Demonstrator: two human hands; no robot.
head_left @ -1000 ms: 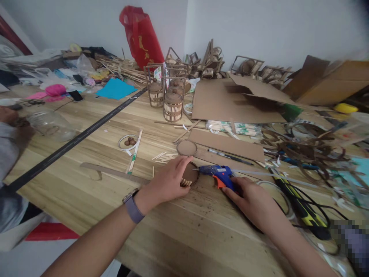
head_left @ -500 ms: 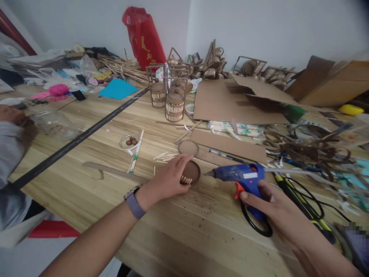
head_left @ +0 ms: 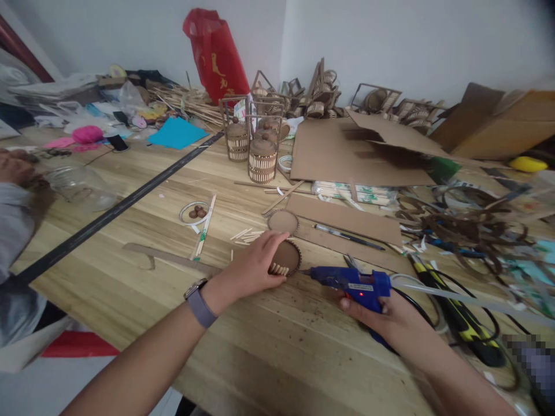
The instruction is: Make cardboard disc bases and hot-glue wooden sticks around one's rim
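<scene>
My left hand (head_left: 254,263) rests on the wooden table (head_left: 277,341) with its fingers curled over the near left edge of a round cardboard disc (head_left: 289,256) and several short sticks standing at its rim. A blue glue gun (head_left: 351,281) with a lit red lamp is gripped in my right hand (head_left: 381,315). Its nozzle points left, just short of the disc's right edge. A clear glue stick trails from its rear to the right. A second cardboard disc (head_left: 282,221) lies just behind.
Loose short sticks (head_left: 248,235) lie left of the discs. Small stick-and-cardboard baskets (head_left: 261,160), cardboard sheets (head_left: 347,153), a pen (head_left: 349,237), black cables (head_left: 472,315) and a long black ruler (head_left: 117,209) crowd the table. Another person's hand and sleeve (head_left: 17,190) sit at the far left.
My right hand lifted the glue gun away to the right, then brought it back down so its nozzle sits close to the disc again. My left hand stayed on the disc.
</scene>
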